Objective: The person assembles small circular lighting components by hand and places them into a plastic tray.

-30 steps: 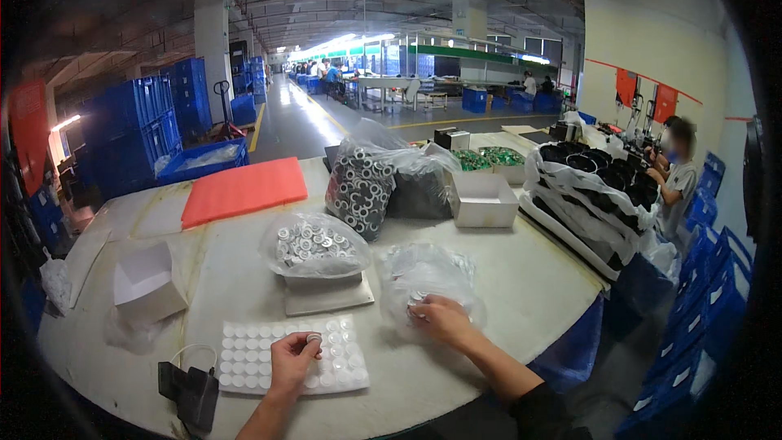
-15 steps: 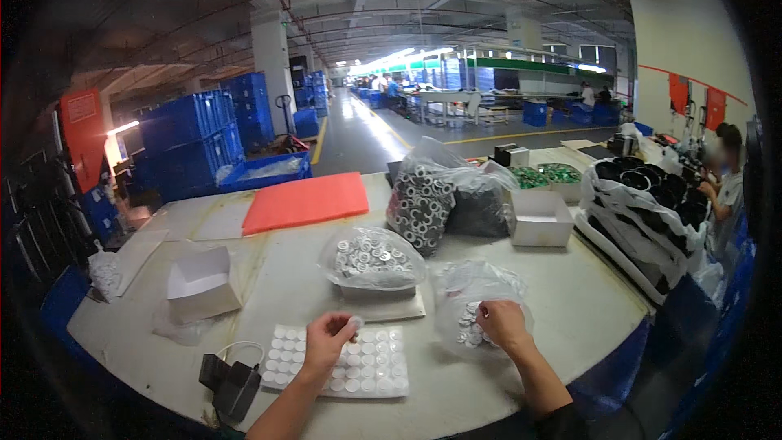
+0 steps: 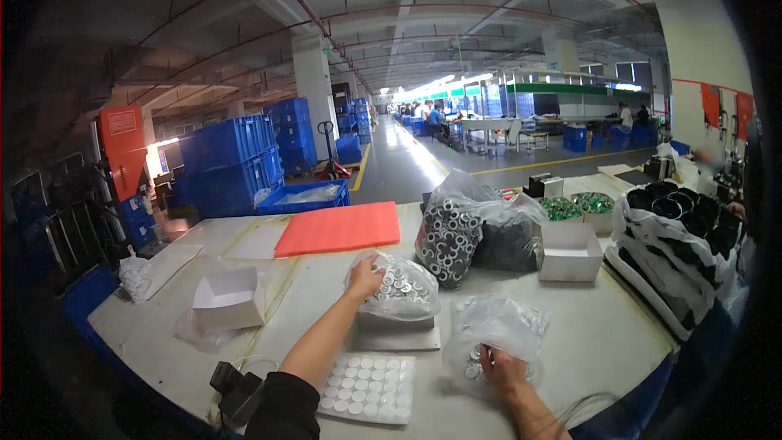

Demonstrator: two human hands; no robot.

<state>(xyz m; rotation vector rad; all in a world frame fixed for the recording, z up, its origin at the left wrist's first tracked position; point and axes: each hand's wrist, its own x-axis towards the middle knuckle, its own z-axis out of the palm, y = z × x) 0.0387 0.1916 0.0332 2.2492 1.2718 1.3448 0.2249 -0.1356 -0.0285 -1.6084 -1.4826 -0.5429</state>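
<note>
My left hand is at the left edge of an open clear plastic bag of small silvery round pieces. Its fingers are bent in and partly hidden, so what they grip is unclear. The bag rests on a low box. To the right, my right hand reaches into a second clear bag with small round metallic pieces. Those fingers are curled among the pieces, their tips partly covered. Between my forearms lies a white tray with rows of white discs, partly hidden by my left sleeve.
Behind the bags stand a tall bag of grey rings and an open white box. Another white box and a black adapter are on the left. A red foam sheet lies farther back; black cylindrical parts fill the right.
My left hand has moved from above the disc tray, where it pinched a small round piece, forward to the bag of silvery pieces. My right hand stays at its bag. The view has shifted.
</note>
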